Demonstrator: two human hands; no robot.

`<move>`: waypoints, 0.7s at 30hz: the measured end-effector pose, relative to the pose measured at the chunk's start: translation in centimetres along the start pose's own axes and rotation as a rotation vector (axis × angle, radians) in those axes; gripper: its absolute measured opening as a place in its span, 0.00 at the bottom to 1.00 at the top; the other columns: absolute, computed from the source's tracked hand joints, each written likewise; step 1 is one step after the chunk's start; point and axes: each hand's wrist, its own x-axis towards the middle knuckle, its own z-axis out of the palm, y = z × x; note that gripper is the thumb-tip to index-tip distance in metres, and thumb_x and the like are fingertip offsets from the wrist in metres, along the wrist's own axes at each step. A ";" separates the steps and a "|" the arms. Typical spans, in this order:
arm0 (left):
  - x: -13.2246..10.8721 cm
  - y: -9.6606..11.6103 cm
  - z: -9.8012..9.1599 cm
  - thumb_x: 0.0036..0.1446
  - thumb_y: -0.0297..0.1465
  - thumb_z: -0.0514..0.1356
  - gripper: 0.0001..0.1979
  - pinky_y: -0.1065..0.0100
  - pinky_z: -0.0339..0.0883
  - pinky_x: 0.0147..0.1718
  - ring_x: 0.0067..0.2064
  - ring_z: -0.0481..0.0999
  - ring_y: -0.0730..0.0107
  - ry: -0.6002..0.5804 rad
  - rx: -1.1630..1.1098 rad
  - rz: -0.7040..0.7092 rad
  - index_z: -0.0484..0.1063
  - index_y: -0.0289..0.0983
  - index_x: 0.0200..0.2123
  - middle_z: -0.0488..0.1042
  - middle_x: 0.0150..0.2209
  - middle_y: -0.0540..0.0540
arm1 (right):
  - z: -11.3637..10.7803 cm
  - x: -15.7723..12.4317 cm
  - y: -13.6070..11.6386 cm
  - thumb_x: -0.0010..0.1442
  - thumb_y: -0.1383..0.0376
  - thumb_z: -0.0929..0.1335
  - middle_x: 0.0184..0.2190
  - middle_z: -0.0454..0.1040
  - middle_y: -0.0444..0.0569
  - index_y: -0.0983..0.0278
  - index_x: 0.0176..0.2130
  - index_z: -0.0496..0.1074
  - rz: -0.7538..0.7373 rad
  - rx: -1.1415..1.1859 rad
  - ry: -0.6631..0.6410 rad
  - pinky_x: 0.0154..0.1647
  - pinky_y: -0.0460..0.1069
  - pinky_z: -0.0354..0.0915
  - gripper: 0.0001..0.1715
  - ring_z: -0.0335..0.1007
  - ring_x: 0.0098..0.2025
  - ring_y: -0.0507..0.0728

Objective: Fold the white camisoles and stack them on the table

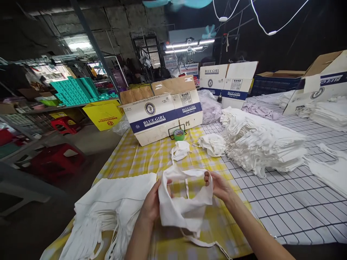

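Observation:
A white fabric garment with thin straps (184, 213) is held up in front of me, its top edge spread into a loop. My left hand (154, 200) is closed on its left side, with some fingertips inside the loop. The fingers of my right hand (220, 186) pinch the upper right edge. One strap hangs from the bottom onto the yellow checked cloth (225, 224). Left of my left hand lies a stack of similar white garments (116, 193), straps toward me. Beyond the held piece are a small crumpled white piece (181, 150) and another white bundle (213, 144).
A tall pile of white garments (265, 141) stands on the grid-patterned cloth (284, 206) at right, with more white pieces (332, 169) beyond. Behind are a roll of green tape (179, 135) and a Blue Girl carton (162, 117). Red stools (55, 160) stand on the floor at left.

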 end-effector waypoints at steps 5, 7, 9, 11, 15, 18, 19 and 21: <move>2.3 -4.6 -1.2 0.48 0.35 0.60 0.23 0.56 0.56 0.51 0.51 0.65 0.55 0.470 0.808 0.407 0.67 0.36 0.48 0.70 0.45 0.41 | -2.4 -0.1 0.8 0.47 0.69 0.71 0.29 0.75 0.43 0.64 0.36 0.71 -0.054 -0.158 0.162 0.31 0.45 0.64 0.13 0.70 0.29 0.51; 2.4 -6.6 0.2 0.49 0.32 0.58 0.21 0.55 0.52 0.54 0.53 0.63 0.55 0.299 0.987 0.530 0.67 0.39 0.48 0.68 0.48 0.42 | -3.2 -0.2 1.8 0.47 0.69 0.71 0.28 0.75 0.44 0.65 0.36 0.72 -0.040 -0.226 0.201 0.28 0.45 0.64 0.12 0.69 0.26 0.51; 2.3 -8.0 2.4 0.49 0.32 0.59 0.21 0.54 0.52 0.54 0.53 0.63 0.55 0.037 1.086 0.540 0.68 0.40 0.48 0.69 0.48 0.42 | -3.6 -0.3 2.4 0.47 0.68 0.70 0.28 0.75 0.45 0.65 0.36 0.72 -0.062 -0.265 0.235 0.25 0.44 0.63 0.13 0.69 0.25 0.51; 2.4 -8.7 4.6 0.44 0.34 0.63 0.24 0.53 0.50 0.54 0.53 0.62 0.52 -0.123 1.149 0.528 0.69 0.40 0.48 0.69 0.48 0.41 | -3.5 -0.5 2.5 0.47 0.67 0.71 0.29 0.76 0.46 0.65 0.38 0.72 -0.101 -0.267 0.262 0.25 0.44 0.63 0.14 0.69 0.25 0.51; 3.3 -8.9 7.3 0.41 0.34 0.65 0.13 0.57 0.55 0.48 0.46 0.66 0.54 -0.214 1.095 0.484 0.74 0.38 0.33 0.71 0.40 0.43 | -2.9 -1.3 1.6 0.48 0.63 0.71 0.34 0.76 0.48 0.64 0.42 0.72 -0.122 -0.294 0.208 0.28 0.45 0.64 0.19 0.70 0.29 0.52; 3.9 -8.0 7.5 0.48 0.35 0.61 0.07 0.66 0.60 0.38 0.36 0.68 0.65 -0.280 0.831 0.362 0.72 0.36 0.27 0.70 0.31 0.47 | -2.4 -2.4 0.5 0.48 0.59 0.71 0.34 0.76 0.47 0.64 0.44 0.72 -0.224 -0.400 0.253 0.27 0.45 0.63 0.23 0.68 0.29 0.52; 3.9 -7.4 7.3 0.49 0.35 0.61 0.08 0.69 0.59 0.34 0.33 0.67 0.69 -0.286 0.708 0.314 0.70 0.35 0.28 0.69 0.28 0.48 | -2.3 -2.7 0.2 0.48 0.58 0.71 0.34 0.76 0.47 0.64 0.44 0.72 -0.274 -0.423 0.285 0.27 0.45 0.63 0.24 0.68 0.28 0.52; 3.9 -6.1 6.6 0.49 0.36 0.61 0.10 0.73 0.57 0.28 0.28 0.65 0.75 -0.259 0.459 0.233 0.67 0.35 0.31 0.67 0.26 0.51 | -2.0 -3.4 -0.3 0.48 0.57 0.71 0.34 0.75 0.47 0.64 0.43 0.72 -0.351 -0.429 0.322 0.29 0.46 0.63 0.23 0.67 0.29 0.52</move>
